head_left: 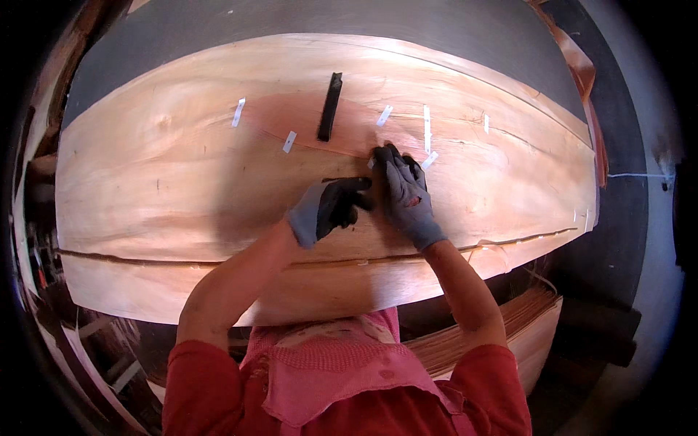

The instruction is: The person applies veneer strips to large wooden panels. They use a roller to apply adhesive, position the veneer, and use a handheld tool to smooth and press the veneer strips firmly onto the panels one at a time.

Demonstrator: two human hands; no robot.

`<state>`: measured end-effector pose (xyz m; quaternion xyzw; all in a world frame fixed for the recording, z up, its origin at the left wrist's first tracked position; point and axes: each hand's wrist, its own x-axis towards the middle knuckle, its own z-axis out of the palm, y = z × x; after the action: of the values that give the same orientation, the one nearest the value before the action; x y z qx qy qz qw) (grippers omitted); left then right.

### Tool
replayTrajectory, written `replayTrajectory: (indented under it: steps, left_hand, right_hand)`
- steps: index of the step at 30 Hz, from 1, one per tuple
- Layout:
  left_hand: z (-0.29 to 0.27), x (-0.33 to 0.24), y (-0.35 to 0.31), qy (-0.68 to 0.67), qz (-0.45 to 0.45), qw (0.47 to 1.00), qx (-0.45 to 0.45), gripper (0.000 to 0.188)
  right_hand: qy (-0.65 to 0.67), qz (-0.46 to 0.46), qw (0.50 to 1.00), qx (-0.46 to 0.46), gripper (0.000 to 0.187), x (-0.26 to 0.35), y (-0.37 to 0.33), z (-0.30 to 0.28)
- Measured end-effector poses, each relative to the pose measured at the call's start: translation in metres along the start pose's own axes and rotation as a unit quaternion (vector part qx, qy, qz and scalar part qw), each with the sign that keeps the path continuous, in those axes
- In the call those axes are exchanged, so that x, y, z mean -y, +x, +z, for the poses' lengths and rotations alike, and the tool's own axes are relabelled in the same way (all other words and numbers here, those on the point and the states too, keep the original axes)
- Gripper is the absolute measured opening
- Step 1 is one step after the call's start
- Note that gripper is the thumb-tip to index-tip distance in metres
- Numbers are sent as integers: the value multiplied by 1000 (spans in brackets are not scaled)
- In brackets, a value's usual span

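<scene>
A large sheet of pale wood veneer (167,196) lies before me, with a reddish veneer patch (291,112) near its middle. My right hand (408,195), in a grey and black work glove, presses its outstretched fingers onto the patch's lower edge. Beside those fingertips a bit of white tape (371,163) shows, partly covered. My left hand (331,209), gloved alike, hovers just left of the right one, fingers loosely bent and apart; I see nothing in it. A dark, narrow bar (330,107) rests across the patch. White tape strips (289,142) dot the patch's border.
Beneath the sheet is a dark grey tabletop (320,20). A long split (291,261) runs along the sheet's near side. Stacked veneer (509,327) stands below the table at right. Reddish veneer scraps (578,62) hang at the far right edge.
</scene>
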<state>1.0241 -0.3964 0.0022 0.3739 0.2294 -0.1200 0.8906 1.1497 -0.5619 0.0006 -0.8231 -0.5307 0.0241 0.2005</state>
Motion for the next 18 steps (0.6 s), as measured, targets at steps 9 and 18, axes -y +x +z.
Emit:
replayTrajectory:
  steps: [9, 18]
  left_hand:
    - [-130, -40, -170, 297, 433, 776, -350, 36]
    - [-311, 26, -377, 473, 174, 361, -785, 51]
  right_hand:
    - [-162, -74, 980, 87, 47, 7, 9, -14]
    - [268, 105, 953, -97, 66, 33, 91, -33]
